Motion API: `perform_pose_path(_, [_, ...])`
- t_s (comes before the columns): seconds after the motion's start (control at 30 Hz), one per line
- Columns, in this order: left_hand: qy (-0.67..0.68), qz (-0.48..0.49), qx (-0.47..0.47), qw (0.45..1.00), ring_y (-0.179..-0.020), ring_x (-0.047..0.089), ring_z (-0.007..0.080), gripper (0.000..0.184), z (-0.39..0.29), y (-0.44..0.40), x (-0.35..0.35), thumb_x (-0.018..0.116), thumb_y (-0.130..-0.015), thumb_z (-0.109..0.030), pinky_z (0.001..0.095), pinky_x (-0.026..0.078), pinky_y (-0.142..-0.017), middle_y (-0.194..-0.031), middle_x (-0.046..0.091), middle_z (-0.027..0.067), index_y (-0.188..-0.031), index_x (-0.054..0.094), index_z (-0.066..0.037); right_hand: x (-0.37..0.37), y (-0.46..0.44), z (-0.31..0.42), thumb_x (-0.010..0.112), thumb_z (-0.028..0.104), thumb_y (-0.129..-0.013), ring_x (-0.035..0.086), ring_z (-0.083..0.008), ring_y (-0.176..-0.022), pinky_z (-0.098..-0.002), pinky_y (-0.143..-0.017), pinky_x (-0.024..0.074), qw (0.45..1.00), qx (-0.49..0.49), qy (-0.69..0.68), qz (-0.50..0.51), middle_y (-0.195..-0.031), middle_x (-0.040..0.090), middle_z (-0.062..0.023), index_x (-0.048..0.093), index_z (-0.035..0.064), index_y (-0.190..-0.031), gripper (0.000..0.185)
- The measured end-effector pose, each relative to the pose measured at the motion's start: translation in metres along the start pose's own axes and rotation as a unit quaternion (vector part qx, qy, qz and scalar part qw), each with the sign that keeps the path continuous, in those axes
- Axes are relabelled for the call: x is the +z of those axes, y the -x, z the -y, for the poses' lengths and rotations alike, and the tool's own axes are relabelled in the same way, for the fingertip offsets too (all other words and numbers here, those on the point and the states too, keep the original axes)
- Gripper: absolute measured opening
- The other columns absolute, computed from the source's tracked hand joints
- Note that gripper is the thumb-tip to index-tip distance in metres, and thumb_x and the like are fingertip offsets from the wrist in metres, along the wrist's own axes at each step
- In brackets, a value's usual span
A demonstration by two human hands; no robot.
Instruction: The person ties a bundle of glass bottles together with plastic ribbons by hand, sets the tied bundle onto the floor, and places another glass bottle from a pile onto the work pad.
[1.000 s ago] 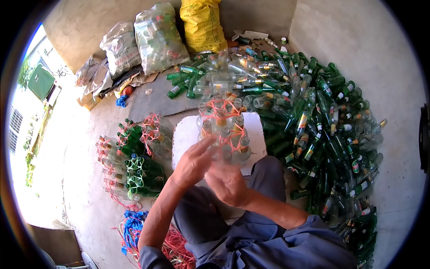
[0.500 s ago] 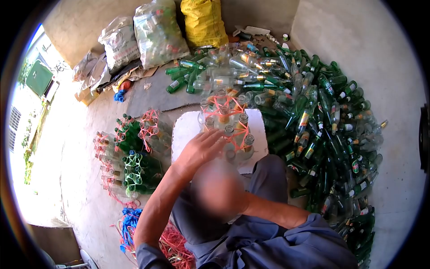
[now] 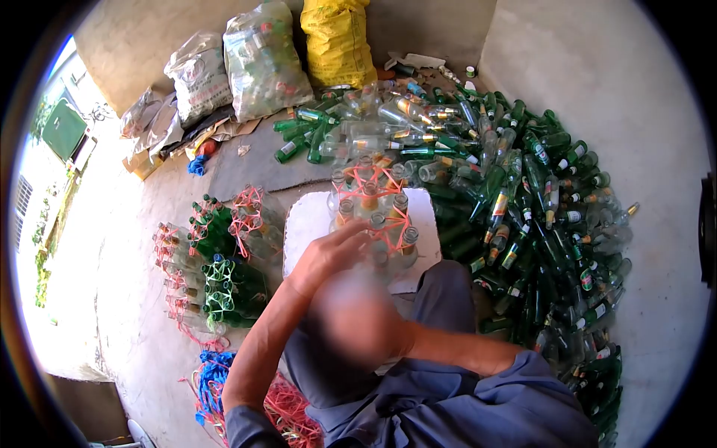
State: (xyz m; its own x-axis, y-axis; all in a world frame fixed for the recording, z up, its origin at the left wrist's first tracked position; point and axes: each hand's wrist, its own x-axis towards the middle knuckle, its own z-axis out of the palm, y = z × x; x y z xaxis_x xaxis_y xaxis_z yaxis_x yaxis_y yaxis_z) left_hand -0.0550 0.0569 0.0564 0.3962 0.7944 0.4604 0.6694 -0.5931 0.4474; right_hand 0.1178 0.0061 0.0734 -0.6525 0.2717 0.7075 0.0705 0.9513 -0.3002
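Note:
Glass bottles (image 3: 369, 196) stand upright in a bunch on a white board (image 3: 306, 216) in front of me. Pink-orange plastic string (image 3: 366, 175) runs around and between their necks. My left hand (image 3: 332, 254) is at the near left side of the bunch, its fingers stretched out toward the nearest necks; I see nothing held in it. Closer to my body, my right hand (image 3: 358, 321) lies in a blurred patch, so its fingers and anything in them are hidden. The blur also covers part of the nearest bottles.
Tied bundles of green and clear bottles (image 3: 235, 287) stand at the left. Loose bottles (image 3: 530, 201) pile up along the right and back. Blue string (image 3: 215, 377) and pink string (image 3: 287, 407) lie near my left arm. Filled sacks (image 3: 267, 63) and a yellow sack (image 3: 337, 41) lean at the back wall.
My left hand has moved slightly down and left, and its fingers are bent a little differently. The whole view has shifted slightly; the bottles on the board stand as before.

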Motion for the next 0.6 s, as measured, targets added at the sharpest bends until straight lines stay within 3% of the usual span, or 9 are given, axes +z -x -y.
perform_pose_path(0.13, [0.124, 0.017, -0.03, 0.992, -0.128, 0.056, 0.0325, 0.046, -0.006, 0.004, -0.008, 0.076, -0.084, -0.02, 0.0405, 0.05, -0.1, -0.139, 0.055, 0.0159, -0.126, 0.061, -0.006, -0.011, -0.026, -0.02, 0.059, 0.008, -0.084, 0.056, -0.0258, -0.065, -0.0384, -0.062, 0.0448, 0.985, 0.083, -0.129, -0.079, -0.068, 0.053, -0.0118, 0.06, 0.0022, -0.076, 0.009])
perform_pose_path(0.2, [0.265, 0.003, -0.134, 0.955, -0.125, 0.057, 0.0337, 0.043, -0.017, 0.003, -0.01, 0.072, -0.083, -0.019, 0.0389, 0.049, -0.1, -0.137, 0.055, 0.0151, -0.122, 0.063, -0.003, -0.028, -0.042, -0.028, 0.057, 0.008, -0.091, 0.053, -0.0192, -0.063, -0.0339, -0.059, 0.0435, 0.964, 0.134, -0.203, -0.103, -0.067, 0.053, -0.008, 0.059, 0.0028, -0.075, 0.016])
perform_pose_path(0.27, [0.273, 0.035, -0.081, 0.958, -0.122, 0.057, 0.0289, 0.045, 0.003, 0.003, 0.001, 0.071, -0.082, -0.016, 0.0348, 0.046, -0.099, -0.135, 0.055, 0.0112, -0.125, 0.063, -0.004, -0.043, -0.054, -0.037, 0.055, 0.01, -0.097, 0.051, -0.0091, -0.065, -0.0289, -0.058, 0.0422, 0.92, 0.195, -0.323, -0.101, -0.073, 0.057, -0.0009, 0.058, 0.0046, -0.074, 0.024])
perform_pose_path(0.33, [0.27, -0.014, -0.109, 0.956, -0.12, 0.057, 0.0282, 0.046, 0.004, 0.007, 0.012, 0.072, -0.079, -0.011, 0.0346, 0.048, -0.095, -0.13, 0.056, 0.0102, -0.124, 0.063, -0.005, -0.05, -0.059, -0.042, 0.053, 0.012, -0.1, 0.045, -0.0061, -0.063, -0.0258, -0.056, 0.039, 0.877, 0.291, -0.371, -0.091, -0.069, 0.052, 0.0015, 0.056, 0.0048, -0.071, 0.03])
perform_pose_path(0.4, [0.308, -0.083, -0.17, 0.933, -0.105, 0.061, 0.0284, 0.037, -0.008, 0.011, 0.02, 0.073, -0.072, 0.001, 0.0349, 0.051, -0.084, -0.114, 0.061, 0.0107, -0.108, 0.067, -0.006, -0.053, -0.064, -0.045, 0.051, 0.016, -0.103, 0.043, -0.0034, -0.058, -0.0216, -0.055, 0.0355, 0.85, 0.331, -0.396, -0.105, -0.062, 0.05, 0.0028, 0.054, 0.0043, -0.07, 0.036])
perform_pose_path(0.5, [0.169, -0.138, -0.038, 0.975, -0.104, 0.061, 0.0249, 0.028, 0.004, 0.008, 0.034, 0.076, -0.078, 0.003, 0.0372, 0.047, -0.092, -0.105, 0.065, 0.006, -0.104, 0.069, -0.004, -0.064, -0.07, -0.056, 0.051, 0.017, -0.104, 0.044, -0.0042, -0.056, -0.0216, -0.053, 0.0364, 0.862, 0.295, -0.39, -0.134, -0.064, 0.053, 0.0011, 0.055, 0.0031, -0.071, 0.036])
perform_pose_path(0.53, [0.145, -0.193, -0.015, 0.97, -0.104, 0.062, 0.0278, 0.03, 0.001, 0.004, 0.04, 0.079, -0.071, 0.005, 0.0393, 0.048, -0.092, -0.099, 0.067, 0.0055, -0.097, 0.07, -0.007, -0.069, -0.07, -0.056, 0.051, 0.018, -0.104, 0.048, -0.0055, -0.054, -0.0218, -0.051, 0.0383, 0.846, 0.331, -0.394, -0.143, -0.067, 0.058, -0.0014, 0.057, 0.002, -0.072, 0.036])
perform_pose_path(0.6, [0.095, -0.217, -0.028, 0.971, -0.105, 0.062, 0.0277, 0.031, -0.004, 0.001, 0.039, 0.08, -0.066, 0.004, 0.0404, 0.048, -0.092, -0.097, 0.068, 0.0052, -0.093, 0.07, -0.008, -0.076, -0.067, -0.059, 0.051, 0.018, -0.104, 0.051, -0.0064, -0.054, -0.0225, -0.049, 0.0399, 0.828, 0.352, -0.404, -0.164, -0.069, 0.059, -0.003, 0.059, 0.0011, -0.073, 0.036])
